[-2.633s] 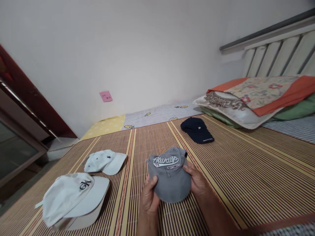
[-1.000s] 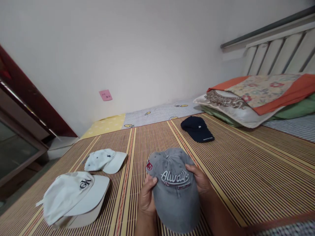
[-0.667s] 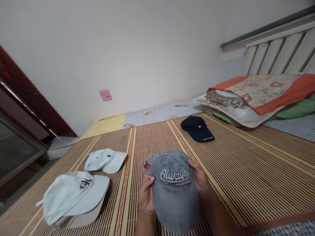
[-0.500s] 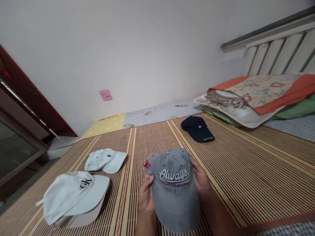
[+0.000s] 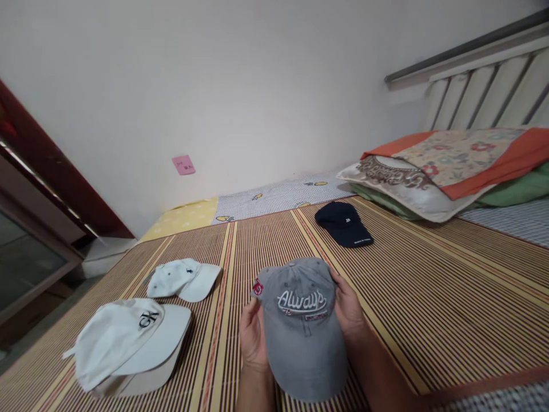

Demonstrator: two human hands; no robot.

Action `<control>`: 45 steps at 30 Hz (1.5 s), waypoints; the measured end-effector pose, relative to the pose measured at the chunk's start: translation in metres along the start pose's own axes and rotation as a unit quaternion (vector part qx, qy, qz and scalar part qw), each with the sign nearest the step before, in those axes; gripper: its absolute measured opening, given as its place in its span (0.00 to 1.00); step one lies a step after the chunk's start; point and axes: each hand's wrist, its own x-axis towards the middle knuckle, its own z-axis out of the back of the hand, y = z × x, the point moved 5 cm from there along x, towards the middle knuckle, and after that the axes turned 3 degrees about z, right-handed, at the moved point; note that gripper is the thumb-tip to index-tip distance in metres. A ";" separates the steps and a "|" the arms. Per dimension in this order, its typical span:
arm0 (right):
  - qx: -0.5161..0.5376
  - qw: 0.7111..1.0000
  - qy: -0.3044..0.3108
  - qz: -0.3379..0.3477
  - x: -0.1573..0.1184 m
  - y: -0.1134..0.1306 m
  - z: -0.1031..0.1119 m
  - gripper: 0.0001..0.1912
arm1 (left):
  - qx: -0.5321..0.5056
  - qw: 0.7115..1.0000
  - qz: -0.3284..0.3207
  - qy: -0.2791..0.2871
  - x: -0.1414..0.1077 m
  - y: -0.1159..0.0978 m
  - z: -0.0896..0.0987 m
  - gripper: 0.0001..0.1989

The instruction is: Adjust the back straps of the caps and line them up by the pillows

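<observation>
A grey baseball cap with "Always" stitched on its front is held between my two hands, its brim toward me. My left hand grips the cap's left side, with the fingertips hidden behind it. On the opposite side my right hand is closed on the edge, fingers partly out of sight. To the left lies a white cap with dark lettering, stacked on a beige one. Just behind them rests a smaller white cap. A navy cap sits farther back on the right.
The caps lie on a striped bamboo mat over a bed. Pillows under an orange floral cloth are piled at the right, below a radiator. A pink note is stuck on the wall.
My left thumb has slipped from the front of the grey cap toward its side edge. The grey cap has shifted very slightly; the other caps stay put.
</observation>
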 end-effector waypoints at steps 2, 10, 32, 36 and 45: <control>0.007 1.000 0.003 -0.009 0.001 -0.001 -0.003 0.14 | -0.002 1.000 0.006 -0.010 0.002 0.001 0.003 0.21; -0.011 0.999 0.024 -0.021 -0.003 -0.003 -0.007 0.15 | 0.027 0.995 0.084 -0.037 -0.002 0.006 0.028 0.22; -0.032 0.999 -0.010 -0.022 -0.001 -0.006 -0.007 0.22 | 0.016 0.997 0.046 -0.063 -0.004 0.004 0.022 0.21; -0.051 0.998 -0.020 -0.042 -0.005 -0.010 -0.002 0.24 | 0.023 0.986 0.109 -0.123 -0.011 0.008 0.034 0.19; -0.103 0.992 0.046 -0.061 -0.021 -0.015 -0.009 0.14 | 0.100 0.960 0.088 -0.246 -0.020 0.003 0.061 0.17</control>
